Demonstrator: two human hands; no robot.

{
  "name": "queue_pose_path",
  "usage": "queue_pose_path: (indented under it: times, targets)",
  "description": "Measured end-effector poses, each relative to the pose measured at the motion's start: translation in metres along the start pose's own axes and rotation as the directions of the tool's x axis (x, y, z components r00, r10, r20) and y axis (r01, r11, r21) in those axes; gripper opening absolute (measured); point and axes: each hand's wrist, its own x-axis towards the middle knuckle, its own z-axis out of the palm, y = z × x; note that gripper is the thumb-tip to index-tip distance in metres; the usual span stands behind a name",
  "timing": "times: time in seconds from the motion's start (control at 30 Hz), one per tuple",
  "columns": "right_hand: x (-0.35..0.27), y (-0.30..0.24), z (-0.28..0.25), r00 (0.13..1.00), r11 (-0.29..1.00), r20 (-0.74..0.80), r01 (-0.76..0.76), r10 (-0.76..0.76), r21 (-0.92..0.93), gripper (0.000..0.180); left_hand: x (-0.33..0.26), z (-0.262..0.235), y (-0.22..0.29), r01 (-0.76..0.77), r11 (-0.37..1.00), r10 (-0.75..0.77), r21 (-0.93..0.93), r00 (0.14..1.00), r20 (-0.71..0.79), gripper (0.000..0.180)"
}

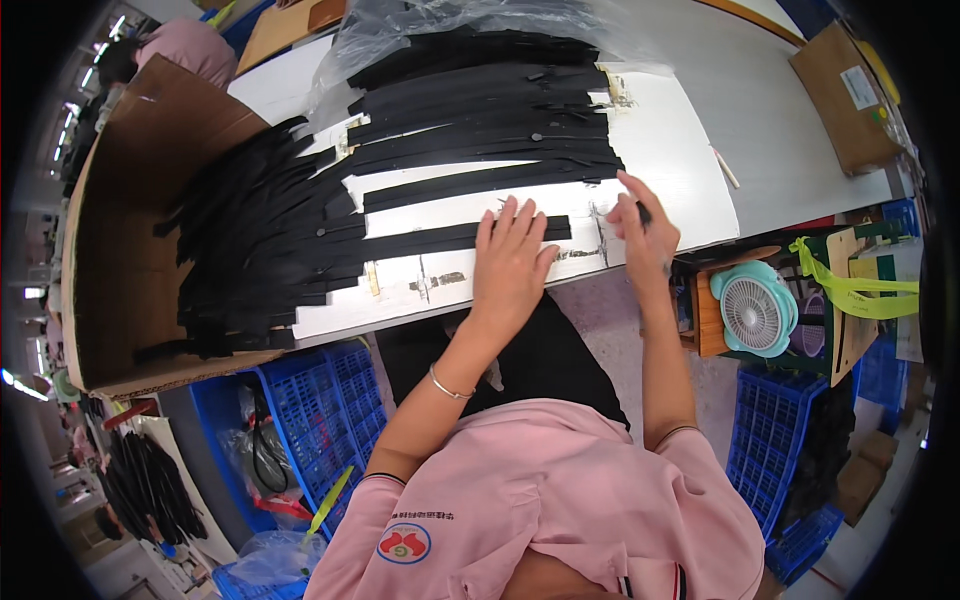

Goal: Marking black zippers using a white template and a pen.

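A single black fabric strip (425,241) lies across the white board (670,120) near its front edge. My left hand (512,265) rests flat on this strip, close to its right end, with fingers spread. To the right of that end, my right hand (648,240) hovers near the board's edge. Its index finger points forward, while the other fingers curl around a small dark object that is mostly hidden. Farther back, many more black strips (480,125) lie side by side in rows. A loose heap of black strips (250,220) spreads over the board's left side.
An open cardboard box (120,225) stands at the left, against the heap. Clear plastic film (480,20) covers the back. Blue crates (320,410) stand below the table; a teal fan (753,310) is at right. Another cardboard box (840,100) sits far right.
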Motion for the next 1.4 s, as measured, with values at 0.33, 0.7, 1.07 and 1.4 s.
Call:
queue_pose_path:
  times: [0.33,0.7,1.07,1.4]
  targets:
    - [-0.049,0.010,-0.008,0.832,0.577,0.292,0.541,-0.471,-0.612,0.051,-0.026,-0.012,0.008,0.061,0.998,-0.064,0.025,0.989,0.136,0.070]
    - [-0.030,0.029,-0.050,0.835,0.478,0.284,0.512,-0.472,-0.713,0.044,-0.072,-0.063,-0.036,0.251,0.950,-0.266,0.187,0.962,0.056,0.072]
    - [-0.027,-0.002,-0.026,0.899,0.572,0.209,0.410,-0.385,-0.711,0.037,-0.102,-0.078,-0.062,0.334,0.928,-0.326,0.165,0.942,-0.074,0.076]
    - [-0.041,-0.069,0.141,0.875,0.998,0.480,-0.048,0.063,-0.045,0.023,-0.100,-0.080,-0.062,0.344,0.931,-0.338,0.120,0.939,-0.065,0.076]
